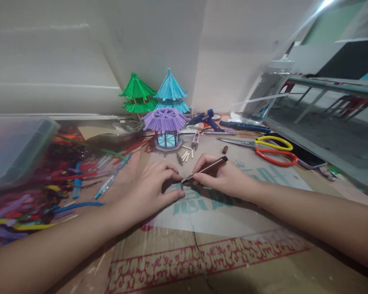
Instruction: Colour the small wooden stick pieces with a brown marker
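Note:
My left hand [158, 181] pinches a small wooden stick [182, 186] upright between thumb and forefinger, low over the printed sheet. A dark brown marker pen [209, 167] is held in my right hand [216, 175], its tip at the stick. The part facing me looks brown. Just beyond my hands lie several short pale sticks [186, 157] and a few brown sticks [179, 159]. The brown pen cap [225, 150] rests off to the right. Behind them stands a small pavilion model [165, 122] with a purple roof.
A green-roofed model [138, 92] and a blue-roofed model [171, 87] stand by the wall. Scissors [263, 149], small snips [195, 141], a glue gun [205, 119] and a phone [306, 153] lie at the right. Pipe cleaners [27, 204] and a plastic box [21, 143] crowd the left.

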Available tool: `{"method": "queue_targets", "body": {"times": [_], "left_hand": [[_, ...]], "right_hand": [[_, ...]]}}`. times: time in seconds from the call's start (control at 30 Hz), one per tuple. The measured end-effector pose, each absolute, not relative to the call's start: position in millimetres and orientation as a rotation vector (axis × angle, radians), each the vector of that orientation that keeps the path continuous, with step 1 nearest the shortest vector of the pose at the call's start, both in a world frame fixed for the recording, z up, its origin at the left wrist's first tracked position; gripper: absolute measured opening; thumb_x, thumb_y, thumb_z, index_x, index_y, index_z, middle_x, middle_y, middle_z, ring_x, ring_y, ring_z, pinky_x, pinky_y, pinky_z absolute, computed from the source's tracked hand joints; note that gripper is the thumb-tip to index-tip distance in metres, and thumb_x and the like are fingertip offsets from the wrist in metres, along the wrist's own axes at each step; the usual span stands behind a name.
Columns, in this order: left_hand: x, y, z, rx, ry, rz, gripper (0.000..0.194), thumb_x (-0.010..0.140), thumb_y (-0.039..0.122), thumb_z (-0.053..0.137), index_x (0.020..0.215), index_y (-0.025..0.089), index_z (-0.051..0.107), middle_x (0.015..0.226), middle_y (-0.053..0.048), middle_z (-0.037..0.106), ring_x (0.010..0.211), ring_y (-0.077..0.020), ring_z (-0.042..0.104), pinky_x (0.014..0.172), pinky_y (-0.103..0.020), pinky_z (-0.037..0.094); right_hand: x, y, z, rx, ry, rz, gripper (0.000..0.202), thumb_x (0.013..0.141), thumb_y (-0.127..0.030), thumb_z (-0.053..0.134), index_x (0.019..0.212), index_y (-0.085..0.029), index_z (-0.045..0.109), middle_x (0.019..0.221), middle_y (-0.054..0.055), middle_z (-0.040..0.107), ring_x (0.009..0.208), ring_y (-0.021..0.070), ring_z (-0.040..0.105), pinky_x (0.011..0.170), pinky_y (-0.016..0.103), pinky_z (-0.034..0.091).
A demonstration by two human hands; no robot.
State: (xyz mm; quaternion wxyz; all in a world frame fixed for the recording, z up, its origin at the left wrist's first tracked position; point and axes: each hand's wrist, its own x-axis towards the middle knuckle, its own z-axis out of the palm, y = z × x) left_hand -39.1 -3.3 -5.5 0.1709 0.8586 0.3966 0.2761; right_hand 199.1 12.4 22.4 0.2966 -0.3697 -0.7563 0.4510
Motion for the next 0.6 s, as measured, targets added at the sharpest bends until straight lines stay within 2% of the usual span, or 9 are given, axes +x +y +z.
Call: {"method": "queue_targets", "body": {"times": [0.6], "left_hand": [[-37.9, -5.4, -1.0, 2.475, 1.159, 0.71, 0.024, 0.09, 0.041, 0.073, 0.103, 0.021, 0.068, 0.113, -0.006, 0.066, 0.109, -0.0258, 0.061, 0.094, -0.045, 0.05]], "right_hand": [[199.4, 11.8, 23.4, -0.979, -1.997, 1.311, 0.016, 0.087, -0.03, 0.07, 0.087, -0.02, 0.059, 0.078, 0.004, 0.074, 0.076, 0.017, 0.072, 0.068, 0.029, 0.055]]}}
